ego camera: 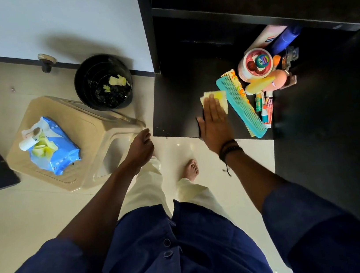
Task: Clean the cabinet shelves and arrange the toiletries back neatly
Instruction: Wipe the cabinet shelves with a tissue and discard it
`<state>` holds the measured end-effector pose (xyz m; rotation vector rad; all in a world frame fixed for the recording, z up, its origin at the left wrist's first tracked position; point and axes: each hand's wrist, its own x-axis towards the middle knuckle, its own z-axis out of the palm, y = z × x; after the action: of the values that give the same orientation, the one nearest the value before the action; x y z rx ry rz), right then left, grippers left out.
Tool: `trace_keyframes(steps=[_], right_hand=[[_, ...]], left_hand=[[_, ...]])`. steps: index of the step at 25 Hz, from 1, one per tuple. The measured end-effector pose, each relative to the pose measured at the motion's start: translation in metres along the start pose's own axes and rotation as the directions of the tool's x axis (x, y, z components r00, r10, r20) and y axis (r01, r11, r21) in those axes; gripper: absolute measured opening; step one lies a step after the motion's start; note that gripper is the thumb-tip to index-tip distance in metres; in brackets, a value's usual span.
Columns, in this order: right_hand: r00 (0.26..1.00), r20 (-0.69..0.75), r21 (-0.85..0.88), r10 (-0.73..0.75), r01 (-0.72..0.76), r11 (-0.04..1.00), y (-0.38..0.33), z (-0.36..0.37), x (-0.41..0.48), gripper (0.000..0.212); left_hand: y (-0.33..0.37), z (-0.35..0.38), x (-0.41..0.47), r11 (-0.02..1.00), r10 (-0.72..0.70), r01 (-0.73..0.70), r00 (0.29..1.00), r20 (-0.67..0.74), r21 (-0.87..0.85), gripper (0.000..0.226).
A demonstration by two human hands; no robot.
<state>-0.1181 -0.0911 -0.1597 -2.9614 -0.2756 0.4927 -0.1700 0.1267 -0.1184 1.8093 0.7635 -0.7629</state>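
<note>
1. The right hand [215, 121] lies flat, palm down, fingers stretched out and together, pressing a yellow wipe [215, 99] onto the black shelf [177, 104] of the cabinet; the grip is spread flat on the wipe, not curled around it.
2. The wipe sits near the front edge of the shelf, just left of a teal comb [241, 109] that runs diagonally toward the shelf edge.
3. The toiletries crowd the right part of the same shelf: a round pink jar [254, 64], a yellow tube [257, 86], a peach bottle [278, 78], a dark blue bottle [285, 37] and a few small tubes [265, 108] beside the comb.
4. The left hand [140, 147] hangs over the floor, well apart from the shelf, fingers loosely curled inward and holding nothing visible.
5. On the floor to the left, a beige stool [86, 135] carries a blue pack of wipes [53, 145] with a yellow wipe sticking out of its opening.
6. Behind the stool, a black bin [103, 81] stands against the wall with crumpled yellow scraps inside.
7. A bare foot [191, 169] shows on the pale tiles below the shelf edge.
</note>
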Motion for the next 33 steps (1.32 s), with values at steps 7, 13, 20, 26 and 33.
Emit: trace_keyframes(steps=[7,13,20,26,33], right_hand=[[0.925,-0.028,0.050,-0.378,0.379,0.924,-0.096,0.035,-0.020,0.052],[0.955,-0.010,0.029,-0.297,0.297,0.954,-0.024,0.037,-0.039,0.051],[0.860,0.091,0.014,-0.503,0.504,0.864,-0.070,0.023,-0.013,0.050],[0.976,0.059,0.120,-0.210,0.202,0.972,-0.095,-0.010,0.092,0.054],[0.967,-0.003,0.020,-0.253,0.253,0.967,-0.068,0.032,-0.040,0.059]], left_hand=[[-0.002,-0.003,-0.002,0.993,0.012,-0.015,1.000,-0.029,-0.121,0.056],[-0.014,0.001,-0.007,0.990,-0.011,0.006,0.999,-0.036,-0.140,0.053],[-0.012,0.005,-0.016,0.989,0.030,-0.032,0.999,-0.020,-0.147,0.057],[-0.029,-0.027,-0.001,0.994,0.026,-0.034,0.996,-0.082,-0.101,0.053],[-0.022,-0.010,0.005,0.979,0.161,-0.150,0.984,-0.076,0.139,0.054]])
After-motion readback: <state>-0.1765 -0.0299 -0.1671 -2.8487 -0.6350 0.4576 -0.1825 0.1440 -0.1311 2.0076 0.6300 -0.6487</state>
